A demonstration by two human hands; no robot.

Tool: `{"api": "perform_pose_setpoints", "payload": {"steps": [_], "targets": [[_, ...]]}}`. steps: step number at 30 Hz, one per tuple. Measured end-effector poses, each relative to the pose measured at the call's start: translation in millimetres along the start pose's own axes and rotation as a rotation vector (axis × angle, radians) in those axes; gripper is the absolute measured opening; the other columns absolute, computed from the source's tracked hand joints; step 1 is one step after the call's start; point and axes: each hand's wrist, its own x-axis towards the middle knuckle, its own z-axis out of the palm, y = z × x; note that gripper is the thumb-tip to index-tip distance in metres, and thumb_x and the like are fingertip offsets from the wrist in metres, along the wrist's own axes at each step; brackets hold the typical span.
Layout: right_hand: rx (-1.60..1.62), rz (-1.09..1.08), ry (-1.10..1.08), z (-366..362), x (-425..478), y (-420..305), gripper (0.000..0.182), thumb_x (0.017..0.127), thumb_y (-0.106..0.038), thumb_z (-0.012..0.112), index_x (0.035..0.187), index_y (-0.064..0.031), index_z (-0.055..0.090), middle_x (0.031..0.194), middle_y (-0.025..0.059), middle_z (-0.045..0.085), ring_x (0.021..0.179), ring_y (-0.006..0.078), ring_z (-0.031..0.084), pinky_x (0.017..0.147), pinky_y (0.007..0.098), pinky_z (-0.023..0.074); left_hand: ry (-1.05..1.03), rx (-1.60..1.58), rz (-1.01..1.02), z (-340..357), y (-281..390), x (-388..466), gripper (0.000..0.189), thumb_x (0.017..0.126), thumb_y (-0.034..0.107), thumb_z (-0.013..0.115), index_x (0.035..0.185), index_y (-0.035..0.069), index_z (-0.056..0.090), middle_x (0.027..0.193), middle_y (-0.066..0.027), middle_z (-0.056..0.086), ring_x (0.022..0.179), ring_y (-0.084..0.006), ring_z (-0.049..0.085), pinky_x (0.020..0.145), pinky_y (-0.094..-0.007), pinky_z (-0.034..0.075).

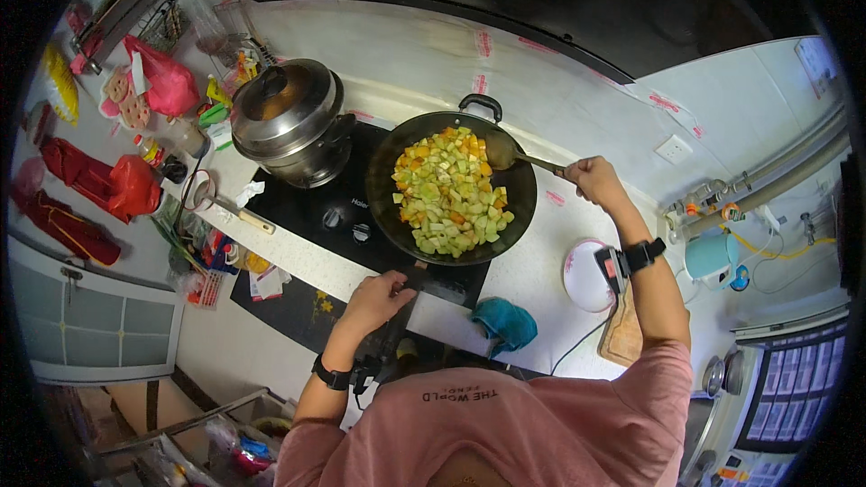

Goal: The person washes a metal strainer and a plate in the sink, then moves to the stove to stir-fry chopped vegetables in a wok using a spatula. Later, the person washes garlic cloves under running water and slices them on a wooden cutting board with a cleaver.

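Note:
A black wok (521,216) sits on the right part of the gas hob (291,203). Diced pale green and orange vegetables (450,196) fill much of its bottom. My right hand (595,179) grips the handle of a spatula (502,151), whose blade rests inside the wok at the right edge of the food. My left hand (379,297) is at the wok's long handle (416,274), which points towards me; its fingers are curled at the handle, and part of the grip is hidden. The wok's small loop handle (482,105) faces the wall.
Left of the wok stands a lidded steel steamer pot (291,125). A strainer (237,210) with a wooden handle lies on the left counter. On the right are a white bowl (582,274), a wooden cutting board (622,335) and a teal cloth (506,326) near the counter edge.

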Motion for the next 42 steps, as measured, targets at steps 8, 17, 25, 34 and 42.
{"api": "perform_pose_setpoints", "payload": {"steps": [8, 17, 25, 34, 42], "targets": [[-0.181, -0.395, -0.100, 28, -11, -22, 0.023, 0.081, -0.019, 0.064, 0.097, -0.0045, 0.072, 0.059, 0.0125, 0.061, 0.049, 0.0229, 0.054, 0.051, 0.0350, 0.0446, 0.004, -0.010, -0.019, 1, 3, -5, 0.039, 0.083, 0.031, 0.067, 0.107, 0.000, 0.064, 0.088, -0.0187, 0.068, 0.084, -0.0337, 0.066, 0.075, -0.0385, 0.052], [-0.427, -0.591, 0.067, -4, -69, -36, 0.022, 0.080, -0.020, 0.064, 0.100, -0.0126, 0.071, 0.069, 0.0159, 0.063, 0.062, 0.0324, 0.061, 0.059, 0.0403, 0.0499, 0.000, 0.036, -0.031, -3, 10, -4, 0.038, 0.084, 0.031, 0.066, 0.105, 0.000, 0.063, 0.091, -0.0196, 0.068, 0.086, -0.0351, 0.065, 0.075, -0.0393, 0.051], [-0.115, -0.214, -0.066, -7, 61, -38, 0.018, 0.076, -0.020, 0.070, 0.087, -0.0051, 0.074, 0.060, 0.0091, 0.064, 0.054, 0.0177, 0.058, 0.055, 0.0314, 0.0469, 0.021, 0.024, -0.024, 4, 1, -7, 0.042, 0.085, 0.033, 0.066, 0.110, -0.001, 0.062, 0.083, -0.0190, 0.067, 0.077, -0.0314, 0.065, 0.069, -0.0375, 0.050], [-0.502, -0.773, -0.228, 26, 61, -106, 0.026, 0.075, -0.019, 0.069, 0.098, -0.0084, 0.071, 0.084, 0.0138, 0.069, 0.075, 0.0297, 0.066, 0.066, 0.0383, 0.0515, 0.020, 0.035, 0.006, 6, -6, -10, 0.043, 0.086, 0.034, 0.066, 0.109, -0.003, 0.062, 0.078, -0.0185, 0.066, 0.071, -0.0299, 0.065, 0.065, -0.0364, 0.049], [-0.826, -0.857, -0.141, -7, -53, -128, 0.025, 0.076, -0.012, 0.064, 0.100, -0.0105, 0.070, 0.089, 0.0133, 0.068, 0.072, 0.0337, 0.062, 0.065, 0.0420, 0.0502, -0.017, 0.013, 0.009, -1, -6, -8, 0.042, 0.085, 0.032, 0.066, 0.109, -0.003, 0.062, 0.086, -0.0195, 0.067, 0.078, -0.0311, 0.066, 0.070, -0.0367, 0.051]]}}
